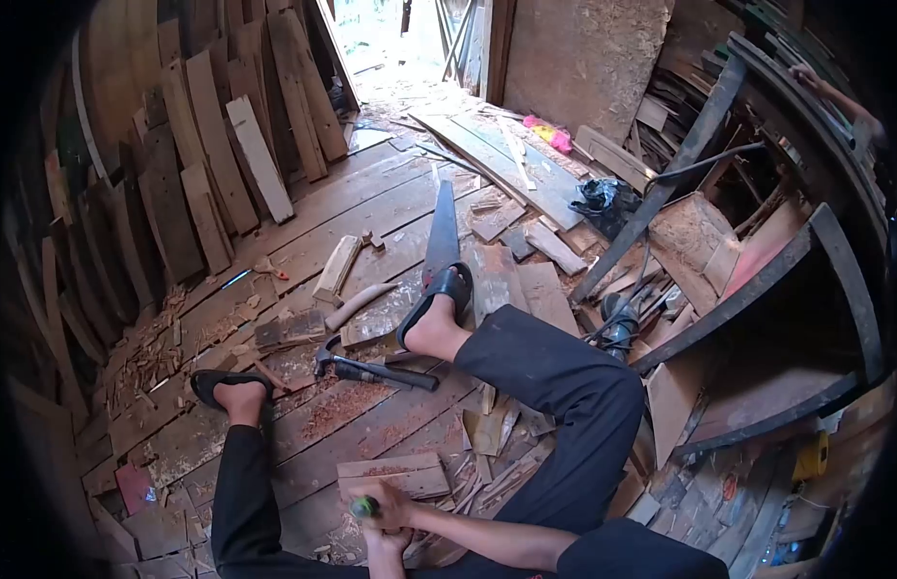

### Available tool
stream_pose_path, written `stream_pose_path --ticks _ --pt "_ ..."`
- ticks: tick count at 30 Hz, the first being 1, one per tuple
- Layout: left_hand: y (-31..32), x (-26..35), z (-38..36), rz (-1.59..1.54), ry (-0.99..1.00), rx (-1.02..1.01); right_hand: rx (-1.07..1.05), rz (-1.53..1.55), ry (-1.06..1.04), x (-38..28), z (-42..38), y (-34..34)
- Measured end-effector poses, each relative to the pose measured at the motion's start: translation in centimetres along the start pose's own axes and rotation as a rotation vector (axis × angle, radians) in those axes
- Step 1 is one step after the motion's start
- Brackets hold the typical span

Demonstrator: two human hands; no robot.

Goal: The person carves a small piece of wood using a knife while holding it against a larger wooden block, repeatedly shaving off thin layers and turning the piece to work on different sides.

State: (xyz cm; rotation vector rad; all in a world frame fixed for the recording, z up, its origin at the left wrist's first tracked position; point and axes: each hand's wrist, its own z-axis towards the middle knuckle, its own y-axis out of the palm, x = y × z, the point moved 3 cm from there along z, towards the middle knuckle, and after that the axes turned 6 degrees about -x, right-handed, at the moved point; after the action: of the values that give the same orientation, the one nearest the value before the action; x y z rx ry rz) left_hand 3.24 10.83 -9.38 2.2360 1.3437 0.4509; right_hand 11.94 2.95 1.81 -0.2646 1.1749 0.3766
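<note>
At the bottom centre, my right hand (394,506) is closed round a tool with a green-ended handle (364,506); its working end is hidden. Just below, my left hand (384,543) is partly covered by the right one, and its fingers do not show clearly. Both hands are at the near edge of a short wooden board (410,475) with shavings on it. A claw hammer (386,373) lies on the floor beyond the board. Further off, a handsaw (442,232) points away, its near end by my sandalled foot (437,323).
Planks (202,145) lean along the left wall. Offcuts and a wooden mallet-like piece (373,240) lie on the plank floor. A metal-framed stand (757,338) rises at right, beside a power tool (619,323). Another person's arm (839,101) shows at upper right.
</note>
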Motion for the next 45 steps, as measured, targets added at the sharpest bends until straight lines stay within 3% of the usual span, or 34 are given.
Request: stream_pose_path --ticks 1,4,5,7,9,11,13,18,20,21,23,25,27,30,31,33,35,36,37,38,39,42,45 --pt "-0.2 -0.2 0.4 -0.034 -0.013 -0.209 -0.043 -0.018 0.015 0.4 -0.3 0.0" --pt "-1.2 -0.7 0.7 0.042 -0.034 -0.309 -0.085 0.123 -0.042 -1.8 1.3 -1.3" --pt "1.6 -1.3 -1.0 0.109 0.002 -0.133 -0.039 0.175 -0.026 -3.6 2.6 -1.6" --pt "-1.4 -0.5 -0.1 0.029 -0.046 -0.158 0.053 0.158 -0.010 -3.7 2.9 -1.6" --pt "-1.4 0.9 1.4 -0.006 -0.114 -0.225 0.035 0.041 0.026 0.5 0.5 -1.4" --pt "-1.0 0.6 1.8 -0.005 -0.075 -0.070 0.092 -0.020 0.005 2.3 -0.4 -1.0" --pt "-0.6 0.2 1.0 -0.001 -0.034 0.099 -0.005 0.009 0.136 0.4 0.7 -1.4" --pt "1.4 0.3 -0.3 -0.008 -0.052 0.114 0.029 0.065 0.126 -3.4 2.2 -2.3" --pt "0.2 0.3 0.5 0.011 -0.091 0.098 -0.073 -0.043 0.088 0.7 0.0 -0.8" --pt "1.0 0.0 -0.7 -0.162 -0.088 -0.224 -0.107 -0.067 0.077 -0.3 0.3 -0.4" --pt "1.3 -0.4 0.0 -0.052 0.025 -0.185 -0.109 -0.068 0.013 -0.1 0.7 -0.4" --pt "1.3 -1.0 -0.9 0.061 0.026 -0.291 -0.124 0.031 0.029 -2.2 1.9 -1.3" --pt "-1.3 -1.4 0.5 -0.031 -0.059 -0.232 -0.084 0.183 -0.031 -4.5 2.7 -2.3" --pt "-6.2 1.3 4.1 -0.111 -0.169 -0.331 -0.070 0.052 0.143 1.2 -0.4 -1.6" --pt "-4.6 0.8 3.3 -0.093 -0.136 -0.327 -0.093 -0.091 0.108 1.9 -0.7 -1.2" --pt "-2.0 -0.3 1.1 -0.011 0.025 -0.361 -0.058 -0.080 -0.099 1.0 -0.1 -1.3" --pt "-3.9 -0.7 2.1 -0.093 -0.016 -0.228 -0.002 0.083 -0.018 -1.6 2.0 -2.8" --pt "-2.1 -1.1 1.2 -0.049 0.068 -0.025 0.047 0.200 0.041 -3.4 3.4 -4.1" --pt "1.3 -0.8 -1.3 0.007 -0.119 -0.141 0.110 0.322 0.087 -5.1 4.5 -5.6" --pt "2.4 -1.1 -1.8 -0.008 -0.130 0.005 0.162 0.410 0.115 -5.9 5.0 -7.2" --pt "2.4 -0.9 -1.6 0.008 -0.126 0.000 0.201 0.466 0.136 -6.2 4.9 -8.5" --pt "2.7 -1.1 -1.6 0.032 -0.075 0.048 0.262 0.361 0.177 -4.2 4.1 -12.2" --pt "2.9 -1.3 -1.3 0.124 -0.018 0.064 0.237 0.064 0.292 -4.0 3.1 -13.8"
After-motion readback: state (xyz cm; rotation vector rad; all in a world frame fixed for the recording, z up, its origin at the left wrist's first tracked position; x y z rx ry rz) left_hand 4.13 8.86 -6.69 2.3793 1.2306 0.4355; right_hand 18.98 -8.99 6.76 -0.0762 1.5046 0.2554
